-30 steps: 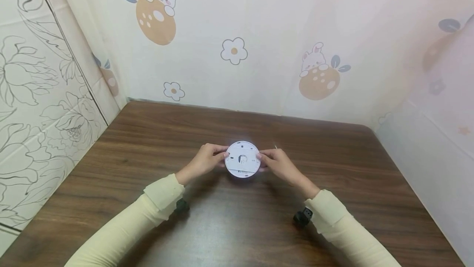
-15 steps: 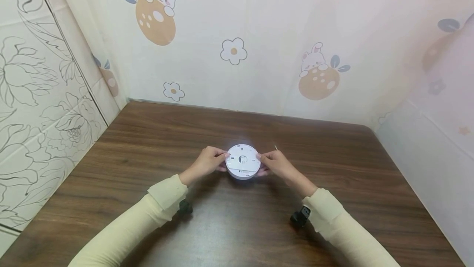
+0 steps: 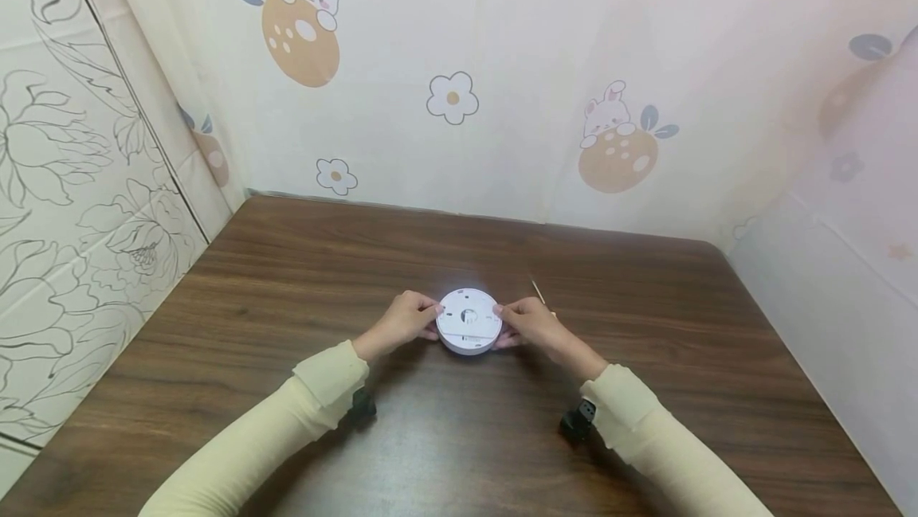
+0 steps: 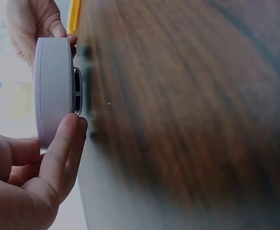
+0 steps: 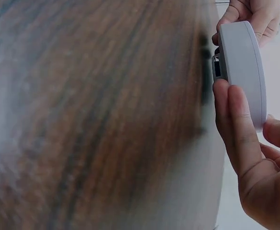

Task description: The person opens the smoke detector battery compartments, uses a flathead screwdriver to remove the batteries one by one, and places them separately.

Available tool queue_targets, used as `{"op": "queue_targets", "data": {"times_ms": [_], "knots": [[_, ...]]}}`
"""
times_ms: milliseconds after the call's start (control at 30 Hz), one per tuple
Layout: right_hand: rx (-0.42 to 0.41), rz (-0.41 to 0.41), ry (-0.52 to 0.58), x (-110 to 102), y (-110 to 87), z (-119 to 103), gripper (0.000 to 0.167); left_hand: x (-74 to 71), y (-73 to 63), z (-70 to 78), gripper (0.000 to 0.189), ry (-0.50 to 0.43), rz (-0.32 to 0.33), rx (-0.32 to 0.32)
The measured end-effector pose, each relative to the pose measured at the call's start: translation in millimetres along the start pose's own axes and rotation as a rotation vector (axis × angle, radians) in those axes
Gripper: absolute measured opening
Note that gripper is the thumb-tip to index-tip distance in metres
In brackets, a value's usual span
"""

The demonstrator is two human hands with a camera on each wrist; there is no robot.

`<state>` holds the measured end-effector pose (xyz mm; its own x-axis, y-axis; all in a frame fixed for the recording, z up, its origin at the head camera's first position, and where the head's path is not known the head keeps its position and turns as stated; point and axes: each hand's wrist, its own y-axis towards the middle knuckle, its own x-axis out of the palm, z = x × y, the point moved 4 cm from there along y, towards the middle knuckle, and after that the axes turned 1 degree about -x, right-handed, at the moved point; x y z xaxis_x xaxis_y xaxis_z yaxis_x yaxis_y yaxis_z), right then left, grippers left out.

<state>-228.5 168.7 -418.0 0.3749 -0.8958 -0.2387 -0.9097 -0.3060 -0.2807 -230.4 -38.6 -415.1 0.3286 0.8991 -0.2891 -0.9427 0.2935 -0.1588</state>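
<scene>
You seem to be at a holding step: your left hand (image 3: 403, 320) and right hand (image 3: 534, 322) pinch opposite edges of the white round device (image 3: 466, 331), just below the center of the head view. The next move likely calls for an even grip from both sides, so it doesn't tip. The head view gives you its flat face; the left wrist view reveals a slotted raised part (image 4: 78, 91) underneath and, upper left, a yellow stick (image 4: 74, 17).
</scene>
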Motion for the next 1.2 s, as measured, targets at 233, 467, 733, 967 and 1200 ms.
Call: {"op": "queue_targets", "data": {"times_ms": [233,467,733,967,1200], "knots": [[0.0,-0.012,0.041,2,0.2,1,0.035,1.2,1.5,-3.0,0.021,-0.007,0.018,0.005],[0.014,-0.022,0.016,-1,2.1,1,0.036,-0.3,1.1,-0.7,0.021,-0.026,0.011,-0.01],[-0.008,0.02,-0.079,-3,0.9,-2,0.036,-1.1,0.6,1.2,0.032,0.005,-0.01,0.044],[-0.16,0.059,-0.18,0,-6.1,-14,0.035,-0.6,0.3,1.1,0.043,0.039,-0.037,0.117],[-0.23,0.083,-0.273,0,-4.4,-13,0.021,1.1,1.4,2.0,0.036,0.06,-0.06,0.137]]}}
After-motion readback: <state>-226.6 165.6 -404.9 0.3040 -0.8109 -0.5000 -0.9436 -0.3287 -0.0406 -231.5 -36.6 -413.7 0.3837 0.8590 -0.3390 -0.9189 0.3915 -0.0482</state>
